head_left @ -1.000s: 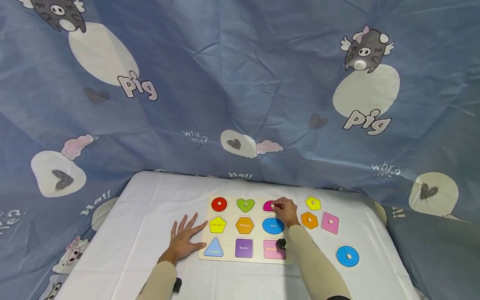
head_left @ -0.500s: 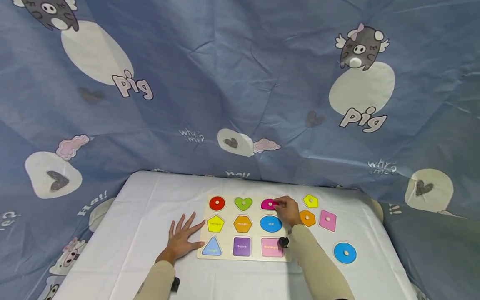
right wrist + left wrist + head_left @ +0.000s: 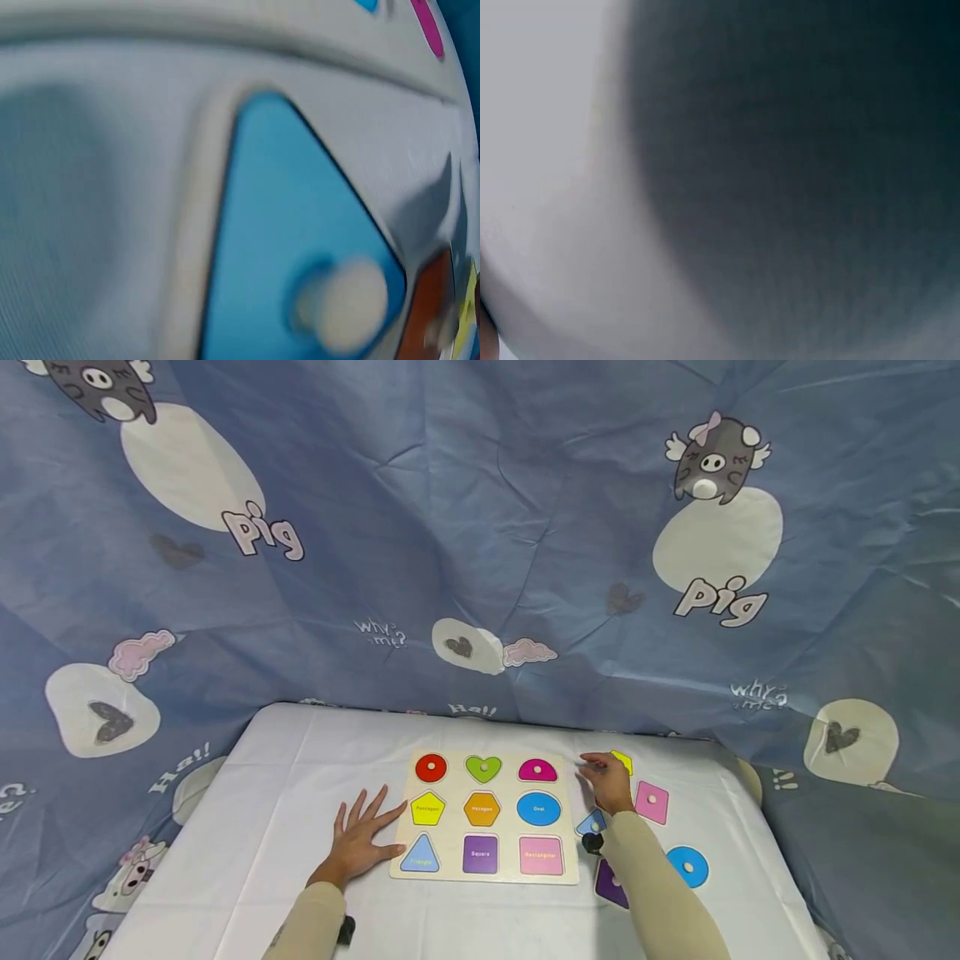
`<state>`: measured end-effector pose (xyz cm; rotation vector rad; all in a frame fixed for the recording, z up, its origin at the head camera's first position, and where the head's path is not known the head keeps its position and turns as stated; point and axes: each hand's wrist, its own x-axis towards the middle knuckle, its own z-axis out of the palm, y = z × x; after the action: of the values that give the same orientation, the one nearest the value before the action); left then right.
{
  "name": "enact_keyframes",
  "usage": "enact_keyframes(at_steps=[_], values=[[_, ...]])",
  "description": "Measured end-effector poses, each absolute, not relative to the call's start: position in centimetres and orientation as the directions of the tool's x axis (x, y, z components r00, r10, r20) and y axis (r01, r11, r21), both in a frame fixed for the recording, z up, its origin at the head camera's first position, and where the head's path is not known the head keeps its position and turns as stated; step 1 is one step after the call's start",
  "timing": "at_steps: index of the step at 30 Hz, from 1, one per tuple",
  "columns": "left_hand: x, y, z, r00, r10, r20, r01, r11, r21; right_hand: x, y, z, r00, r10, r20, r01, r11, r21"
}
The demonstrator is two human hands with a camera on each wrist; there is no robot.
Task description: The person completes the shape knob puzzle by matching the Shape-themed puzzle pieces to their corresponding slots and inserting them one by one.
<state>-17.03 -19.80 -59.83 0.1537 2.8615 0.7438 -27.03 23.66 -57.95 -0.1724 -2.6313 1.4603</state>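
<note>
My left hand (image 3: 357, 843) lies spread on the cloth, with its index finger and thumb touching the left edge of the wooden shape board (image 3: 480, 873). In the board's back row sit a red circle (image 3: 427, 774), a green heart (image 3: 479, 773) and a magenta semicircle (image 3: 532, 775), each with a knob. Just off the board's right side is my right hand (image 3: 615, 787), thumb and fingers apart and nothing seen between them. It is above the orange hexagon piece (image 3: 427, 311) and beside the yellow pentagon piece (image 3: 624, 762). The blue triangle piece (image 3: 262, 225) lies near its wrist.
A pink piece (image 3: 652, 802), a blue knobbed piece (image 3: 687, 867) and a purple piece (image 3: 609, 885) partly under the right sleeve lie on the white cloth (image 3: 480, 922). Behind the table hangs a patterned blue curtain (image 3: 337, 568). Dark blur and cloth fill the left wrist view.
My right hand has let go of the magenta semicircle's knob and moved right, off the board. The semicircle stays in the back row. The left hand keeps its place at the board.
</note>
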Motion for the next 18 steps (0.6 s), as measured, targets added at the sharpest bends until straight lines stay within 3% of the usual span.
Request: enact_keyframes(at_steps=[18], values=[[-17.0,-19.7,-59.7,-0.979,0.143,-0.147,0.054,0.871,0.488,-27.6,28.0,-58.3,-0.927,0.365,-0.092,0.247,0.407,-0.879]])
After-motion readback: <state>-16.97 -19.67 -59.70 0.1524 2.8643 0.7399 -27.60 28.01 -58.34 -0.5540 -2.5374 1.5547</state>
